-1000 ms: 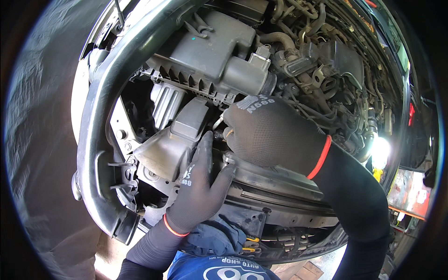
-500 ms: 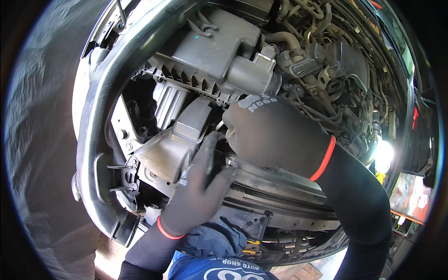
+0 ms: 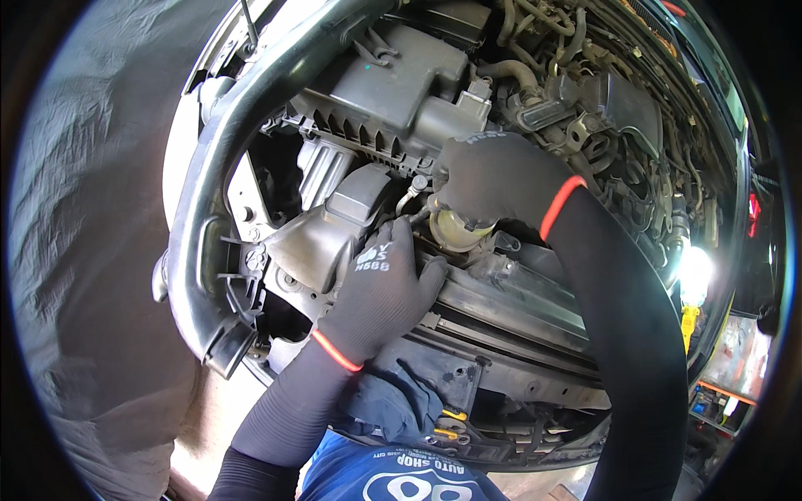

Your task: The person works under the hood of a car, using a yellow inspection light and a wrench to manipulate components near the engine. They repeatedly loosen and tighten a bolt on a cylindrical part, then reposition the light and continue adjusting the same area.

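Observation:
My right hand (image 3: 505,179), in a black knit glove with a red cuff, is curled over the top of a yellowish translucent reservoir (image 3: 455,232). What its fingers grip there is hidden beneath the glove. A small pipe elbow (image 3: 409,196) sticks up just left of the reservoir. My left hand (image 3: 380,280), gloved the same way, reaches in below that elbow with fingers stretched out and thumb apart. Its fingertips lie beside the reservoir's lower left, next to a grey plastic air duct (image 3: 313,246). I see nothing held in it.
Behind the hands sits a black air filter box (image 3: 393,79). A thick black bumper-like tube (image 3: 205,217) curves along the left. Near me are the front crossmember (image 3: 518,305), a dark blue cloth (image 3: 393,401) and yellow-handled tools (image 3: 451,426). A lit work lamp (image 3: 693,275) shines at right.
My right hand has lifted up and to the right, uncovering the reservoir and pipe elbow. My left hand has shifted right, its fingers nearer the reservoir. The view has moved slightly.

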Tool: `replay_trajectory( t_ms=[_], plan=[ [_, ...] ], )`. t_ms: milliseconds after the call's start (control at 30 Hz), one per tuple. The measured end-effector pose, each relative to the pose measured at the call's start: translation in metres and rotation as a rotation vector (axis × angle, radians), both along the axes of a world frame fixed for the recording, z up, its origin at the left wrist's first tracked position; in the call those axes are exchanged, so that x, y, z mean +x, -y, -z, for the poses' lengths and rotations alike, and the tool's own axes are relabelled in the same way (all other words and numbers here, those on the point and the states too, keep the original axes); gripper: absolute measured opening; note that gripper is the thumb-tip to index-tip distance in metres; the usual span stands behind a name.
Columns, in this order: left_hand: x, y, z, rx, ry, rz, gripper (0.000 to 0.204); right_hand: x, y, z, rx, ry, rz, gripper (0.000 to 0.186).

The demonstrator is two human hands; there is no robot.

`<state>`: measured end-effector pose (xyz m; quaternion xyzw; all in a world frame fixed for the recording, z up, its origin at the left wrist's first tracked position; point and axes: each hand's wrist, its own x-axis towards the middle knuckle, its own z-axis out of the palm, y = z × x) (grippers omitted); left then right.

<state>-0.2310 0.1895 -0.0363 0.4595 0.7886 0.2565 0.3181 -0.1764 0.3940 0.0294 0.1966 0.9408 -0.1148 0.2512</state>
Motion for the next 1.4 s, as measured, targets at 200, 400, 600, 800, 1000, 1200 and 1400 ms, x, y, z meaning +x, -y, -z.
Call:
replay_trajectory(
  t_ms=[200,400,600,800,1000,1200,1400],
  plan=[
    [-0.009,-0.032,-0.008,-0.216,-0.096,0.025,0.052,-0.015,-0.026,0.016,-0.028,0.01,-0.089,0.041],
    [-0.015,-0.037,0.003,-0.235,-0.133,0.107,0.057,0.023,-0.022,0.048,-0.221,-0.518,0.246,0.047],
    [-0.021,-0.045,0.01,-0.329,-0.037,0.09,0.06,0.036,-0.005,0.06,-0.366,-0.634,0.4,0.051],
    [-0.017,-0.042,0.014,-0.204,-0.014,-0.004,0.06,0.031,-0.009,0.052,-0.337,-0.519,0.329,0.066],
    [-0.02,-0.031,0.028,-0.083,0.005,-0.019,0.056,0.043,0.018,0.053,-0.408,-0.834,0.131,0.043],
    [-0.013,-0.028,0.025,-0.033,0.008,-0.064,0.05,0.043,0.009,0.059,-0.585,-0.775,0.206,0.034],
    [-0.014,-0.036,0.019,-0.125,0.024,-0.072,0.048,0.031,-0.01,0.084,-0.364,-0.746,0.421,0.036]
  ],
)
